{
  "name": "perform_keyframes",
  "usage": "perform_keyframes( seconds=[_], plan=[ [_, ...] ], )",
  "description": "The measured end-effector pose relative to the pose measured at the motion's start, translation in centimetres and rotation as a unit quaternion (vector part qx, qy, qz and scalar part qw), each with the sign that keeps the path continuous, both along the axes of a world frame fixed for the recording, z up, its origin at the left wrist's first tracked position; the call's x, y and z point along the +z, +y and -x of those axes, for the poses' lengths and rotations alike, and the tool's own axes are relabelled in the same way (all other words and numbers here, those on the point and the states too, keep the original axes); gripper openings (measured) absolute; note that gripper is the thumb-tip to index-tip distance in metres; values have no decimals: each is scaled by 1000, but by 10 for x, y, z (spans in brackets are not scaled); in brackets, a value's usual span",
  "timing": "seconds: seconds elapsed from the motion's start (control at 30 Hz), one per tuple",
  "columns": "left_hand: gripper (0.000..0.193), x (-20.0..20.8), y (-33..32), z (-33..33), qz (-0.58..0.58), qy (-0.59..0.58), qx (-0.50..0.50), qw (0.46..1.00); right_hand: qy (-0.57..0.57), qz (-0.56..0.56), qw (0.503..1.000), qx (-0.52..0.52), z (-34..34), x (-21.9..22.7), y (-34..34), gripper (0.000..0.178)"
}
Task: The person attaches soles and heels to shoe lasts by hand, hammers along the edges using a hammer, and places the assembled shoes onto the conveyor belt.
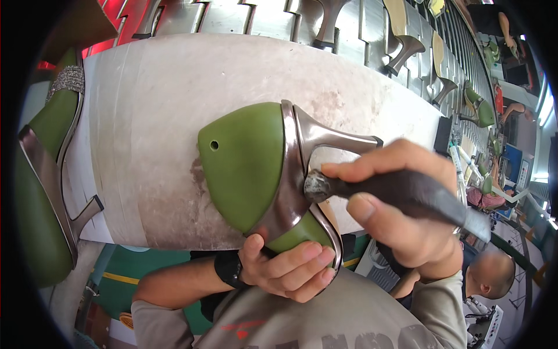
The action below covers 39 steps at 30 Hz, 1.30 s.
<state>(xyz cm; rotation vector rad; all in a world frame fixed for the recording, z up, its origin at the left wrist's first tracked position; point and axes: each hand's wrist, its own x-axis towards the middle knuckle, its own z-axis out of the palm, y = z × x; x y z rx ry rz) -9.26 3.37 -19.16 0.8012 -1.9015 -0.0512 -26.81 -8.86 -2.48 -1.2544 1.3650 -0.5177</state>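
Observation:
A green shoe last [244,157] lies on the pale work surface with a metallic brown high-heeled shoe around it. The shoe's heel [334,138] points right, and a small round hole shows in the last's flat end. My left hand [290,264] wraps its fingers round the near end of the last and shoe. In my right hand [401,203] is a dark, curved hammer [401,189], its worn round face touching or just over the brown strap. The hammer's flat silver end sticks out beyond my palm.
Another green last [43,203] with a brown heeled shoe and a glittery strap stands at the left. Beyond the work surface [151,87] runs a metal slat conveyor [273,23] carrying several heeled shoes. Co-workers are at the right, one seated person [488,273] close by.

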Motion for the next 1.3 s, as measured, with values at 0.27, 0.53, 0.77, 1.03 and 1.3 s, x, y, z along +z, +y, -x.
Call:
perform_keyframes(
  seconds=[0.27,0.53,0.77,1.03,1.3],
  plan=[
    [24,1,-6,0,-11,1,22,1000,45,-39,996,72,8,2,-16,27],
    [25,1,-4,0,15,-5,18,1000,97,7,983,159,13,7,-15,26],
    [29,-2,2,-4,-5,-15,40,999,73,136,969,193,3,2,-3,17],
    [83,44,1,-53,-236,241,-29,941,408,418,803,117,76,-28,56,62],
    [98,94,-14,-119,-491,348,-410,686,-630,-169,756,-52,38,-81,125,68]
  ],
)
